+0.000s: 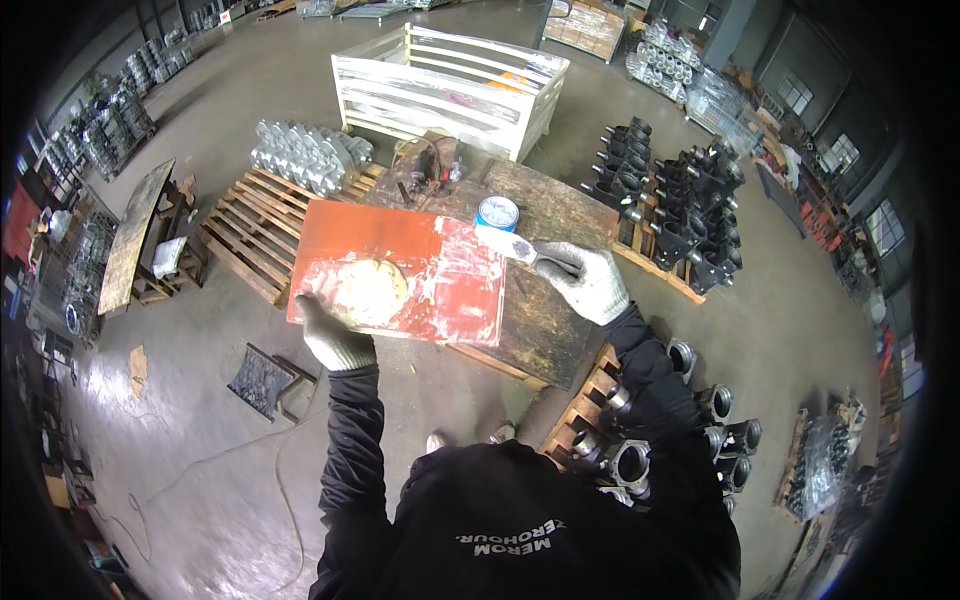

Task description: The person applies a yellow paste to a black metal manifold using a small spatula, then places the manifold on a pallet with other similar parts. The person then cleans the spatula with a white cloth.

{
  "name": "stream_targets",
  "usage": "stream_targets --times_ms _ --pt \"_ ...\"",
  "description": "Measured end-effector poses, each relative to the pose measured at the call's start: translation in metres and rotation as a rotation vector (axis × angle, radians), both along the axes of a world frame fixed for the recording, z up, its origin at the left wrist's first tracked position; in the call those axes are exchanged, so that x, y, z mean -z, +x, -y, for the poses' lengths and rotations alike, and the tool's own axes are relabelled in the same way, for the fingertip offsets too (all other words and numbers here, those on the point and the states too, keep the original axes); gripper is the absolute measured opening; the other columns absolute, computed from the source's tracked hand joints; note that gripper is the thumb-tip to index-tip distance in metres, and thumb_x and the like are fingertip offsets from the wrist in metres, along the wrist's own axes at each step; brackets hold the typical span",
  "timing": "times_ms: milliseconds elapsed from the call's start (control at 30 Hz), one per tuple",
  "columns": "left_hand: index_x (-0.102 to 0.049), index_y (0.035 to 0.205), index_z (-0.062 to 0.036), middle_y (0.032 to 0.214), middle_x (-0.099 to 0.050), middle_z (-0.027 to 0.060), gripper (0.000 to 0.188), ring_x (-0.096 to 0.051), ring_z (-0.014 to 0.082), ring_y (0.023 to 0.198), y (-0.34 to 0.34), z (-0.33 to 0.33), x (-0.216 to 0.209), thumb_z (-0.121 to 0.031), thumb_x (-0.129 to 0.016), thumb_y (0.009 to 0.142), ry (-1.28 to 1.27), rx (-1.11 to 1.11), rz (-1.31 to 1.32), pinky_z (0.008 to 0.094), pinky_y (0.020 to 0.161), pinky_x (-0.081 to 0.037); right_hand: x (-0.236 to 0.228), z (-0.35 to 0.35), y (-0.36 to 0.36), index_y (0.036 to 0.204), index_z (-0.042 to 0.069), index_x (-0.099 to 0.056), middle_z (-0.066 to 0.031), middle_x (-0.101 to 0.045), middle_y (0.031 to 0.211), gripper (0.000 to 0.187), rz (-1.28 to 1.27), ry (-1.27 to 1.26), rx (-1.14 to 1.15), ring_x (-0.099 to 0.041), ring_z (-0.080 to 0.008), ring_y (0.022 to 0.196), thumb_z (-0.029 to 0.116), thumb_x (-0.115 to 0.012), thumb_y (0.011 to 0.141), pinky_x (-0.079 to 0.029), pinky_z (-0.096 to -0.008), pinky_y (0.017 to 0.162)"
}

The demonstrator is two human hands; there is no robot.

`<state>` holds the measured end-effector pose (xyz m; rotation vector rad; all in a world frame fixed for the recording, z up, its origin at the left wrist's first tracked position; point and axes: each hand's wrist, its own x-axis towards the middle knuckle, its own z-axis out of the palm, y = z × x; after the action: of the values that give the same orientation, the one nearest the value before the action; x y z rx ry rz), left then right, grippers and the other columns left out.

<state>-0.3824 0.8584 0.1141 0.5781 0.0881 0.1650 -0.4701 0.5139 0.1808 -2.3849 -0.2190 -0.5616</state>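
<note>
A red-orange rectangular board (335, 235) lies in front of me, its right half smeared with whitish residue. On its left half sits a round, cream-coloured mound of putty (372, 290). My left hand (335, 335), in a whitish knitted glove, grips the board's near left edge. In my gloved right hand (585, 283) is a putty knife (508, 243), its pale, coated blade over the board's right edge. Just beyond the blade stands a blue tin (497, 213) with a whitish top, on the worn wooden worktable (550, 325).
Tools and cables (432, 172) lie at the table's far edge. Beyond it stands a white slatted crate (450, 90). Pallets with black castings (690, 215) and metal fittings (630, 460) flank my right. An empty-slatted wooden pallet (255, 225) and a small stool (268, 382) are to the left.
</note>
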Motion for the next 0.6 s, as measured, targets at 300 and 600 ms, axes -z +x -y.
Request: stream_targets --times_ms 300,600 --pt "-0.060 0.128 0.0031 0.112 -0.066 0.0119 0.052 -0.067 0.0236 0.098 0.029 -0.015 0.013 -0.043 -0.046 0.108 0.119 -0.181 -0.108 0.0386 0.088 -0.057 -0.011 -0.004 -0.008 0.109 0.009 -0.076 -0.0144 -0.075 0.098 0.023 -0.010 -0.025 -0.139 -0.076 -0.0271 0.082 0.014 -0.080 0.086 -0.058 -0.0344 0.070" --pt "-0.060 0.127 -0.0033 0.118 -0.065 0.0074 0.047 -0.063 0.0233 0.108 0.031 -0.021 0.032 -0.044 -0.050 0.106 -0.047 -0.160 -0.028 0.0410 0.096 -0.052 0.046 -0.034 -0.044 0.110 0.006 -0.075 -0.0158 -0.075 0.103 0.024 -0.260 0.084 -0.260 -0.076 -0.0271 0.092 0.015 -0.078 0.088 -0.059 -0.0340 0.077"
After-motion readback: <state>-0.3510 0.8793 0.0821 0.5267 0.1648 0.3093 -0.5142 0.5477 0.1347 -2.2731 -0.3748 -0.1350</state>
